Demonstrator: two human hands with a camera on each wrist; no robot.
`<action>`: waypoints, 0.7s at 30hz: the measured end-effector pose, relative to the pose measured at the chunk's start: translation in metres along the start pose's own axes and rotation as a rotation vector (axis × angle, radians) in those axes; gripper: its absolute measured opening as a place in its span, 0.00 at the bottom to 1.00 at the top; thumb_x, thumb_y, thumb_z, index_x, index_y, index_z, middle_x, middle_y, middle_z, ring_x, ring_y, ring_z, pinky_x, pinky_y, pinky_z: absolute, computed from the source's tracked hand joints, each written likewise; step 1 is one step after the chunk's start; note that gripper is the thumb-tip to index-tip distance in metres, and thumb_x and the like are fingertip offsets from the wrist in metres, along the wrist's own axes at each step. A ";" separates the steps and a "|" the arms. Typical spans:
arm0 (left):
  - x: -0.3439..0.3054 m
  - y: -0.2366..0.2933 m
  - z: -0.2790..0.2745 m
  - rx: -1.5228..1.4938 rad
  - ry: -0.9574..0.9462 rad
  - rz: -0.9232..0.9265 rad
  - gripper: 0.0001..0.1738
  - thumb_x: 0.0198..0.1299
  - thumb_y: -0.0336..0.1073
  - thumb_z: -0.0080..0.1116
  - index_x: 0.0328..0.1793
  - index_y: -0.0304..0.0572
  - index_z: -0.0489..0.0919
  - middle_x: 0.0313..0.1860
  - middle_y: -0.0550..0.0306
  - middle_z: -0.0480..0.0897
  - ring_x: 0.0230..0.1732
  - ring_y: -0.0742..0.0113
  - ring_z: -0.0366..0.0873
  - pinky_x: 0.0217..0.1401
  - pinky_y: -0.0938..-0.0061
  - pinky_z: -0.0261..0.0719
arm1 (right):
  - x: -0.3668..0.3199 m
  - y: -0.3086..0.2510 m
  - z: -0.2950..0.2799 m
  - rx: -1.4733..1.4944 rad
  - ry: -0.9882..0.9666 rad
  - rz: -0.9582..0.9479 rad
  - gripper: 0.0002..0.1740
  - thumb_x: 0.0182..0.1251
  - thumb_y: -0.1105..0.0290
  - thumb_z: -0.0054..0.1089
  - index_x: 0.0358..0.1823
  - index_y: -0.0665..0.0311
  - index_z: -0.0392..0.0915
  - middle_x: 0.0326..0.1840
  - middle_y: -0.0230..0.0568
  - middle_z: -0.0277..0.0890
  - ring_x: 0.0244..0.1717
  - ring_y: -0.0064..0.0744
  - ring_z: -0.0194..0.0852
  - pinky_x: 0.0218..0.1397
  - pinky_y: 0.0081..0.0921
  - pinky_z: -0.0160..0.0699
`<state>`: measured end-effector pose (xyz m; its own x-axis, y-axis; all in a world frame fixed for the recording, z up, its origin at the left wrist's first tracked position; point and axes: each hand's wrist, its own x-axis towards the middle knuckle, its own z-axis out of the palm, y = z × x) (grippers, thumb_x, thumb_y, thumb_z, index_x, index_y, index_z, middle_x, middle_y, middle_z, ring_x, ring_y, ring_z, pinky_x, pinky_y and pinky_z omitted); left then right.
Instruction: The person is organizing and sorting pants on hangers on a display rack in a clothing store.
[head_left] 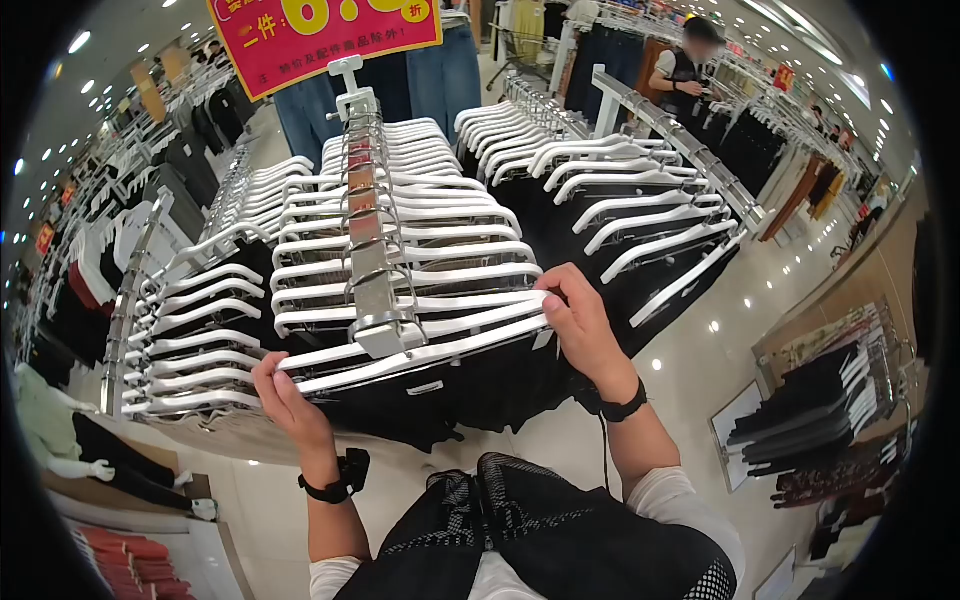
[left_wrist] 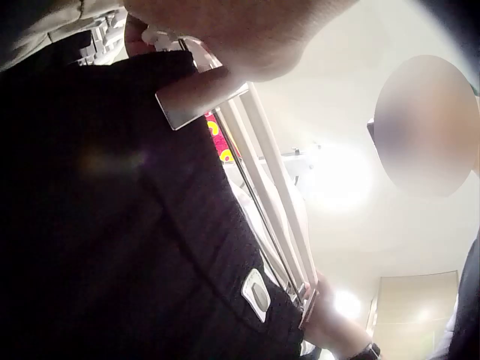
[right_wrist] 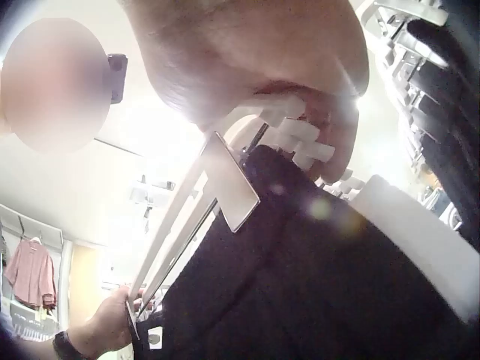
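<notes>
My left hand (head_left: 297,412) grips the left ends of the two front white hangers (head_left: 440,352), thumb on the near side. At their right ends, my right hand (head_left: 585,325) has its fingers curled over the hangers. A black garment (left_wrist: 112,217) hangs by clips from the front hanger, a small white tag (left_wrist: 256,295) on its upper part. The white clip (right_wrist: 232,184) at the garment's right corner shows below my palm in the right wrist view. Behind my hands, more white hangers crowd a sloping metal rail (head_left: 370,255).
Side rails of white hangers with dark clothes flank the middle one, the right-hand rail (head_left: 680,140) sloping toward me. A red sale sign (head_left: 330,65) stands over the rack. At lower left is a mannequin (head_left: 80,440); another clothes rack (head_left: 850,400) stands right. A person (head_left: 685,75) is farther back.
</notes>
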<state>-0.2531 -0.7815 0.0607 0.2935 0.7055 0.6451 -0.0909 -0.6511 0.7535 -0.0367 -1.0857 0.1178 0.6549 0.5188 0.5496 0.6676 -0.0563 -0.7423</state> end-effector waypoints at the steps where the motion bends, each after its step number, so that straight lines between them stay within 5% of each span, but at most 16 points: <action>1: -0.002 0.000 -0.001 0.002 0.002 0.001 0.17 0.77 0.37 0.40 0.54 0.31 0.76 0.49 0.50 0.77 0.51 0.60 0.73 0.60 0.67 0.70 | 0.001 0.001 -0.001 0.001 -0.011 -0.009 0.16 0.77 0.61 0.54 0.47 0.69 0.76 0.41 0.45 0.71 0.40 0.39 0.72 0.46 0.31 0.72; 14: -0.003 0.006 -0.015 0.122 -0.069 0.024 0.16 0.76 0.35 0.38 0.56 0.33 0.76 0.50 0.53 0.77 0.50 0.66 0.74 0.59 0.71 0.71 | 0.003 0.007 0.001 0.072 -0.018 -0.013 0.15 0.77 0.61 0.55 0.45 0.70 0.75 0.40 0.45 0.71 0.38 0.40 0.71 0.45 0.32 0.72; 21: 0.004 0.022 -0.011 0.078 -0.132 0.053 0.27 0.70 0.32 0.37 0.69 0.28 0.75 0.71 0.41 0.76 0.74 0.54 0.70 0.80 0.63 0.59 | -0.002 0.003 0.006 0.091 0.061 -0.002 0.15 0.74 0.66 0.56 0.53 0.70 0.76 0.46 0.46 0.74 0.44 0.39 0.75 0.52 0.32 0.75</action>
<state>-0.2649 -0.7898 0.0812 0.4134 0.6304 0.6571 -0.0365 -0.7096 0.7037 -0.0384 -1.0816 0.1121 0.6758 0.4656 0.5714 0.6358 0.0241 -0.7715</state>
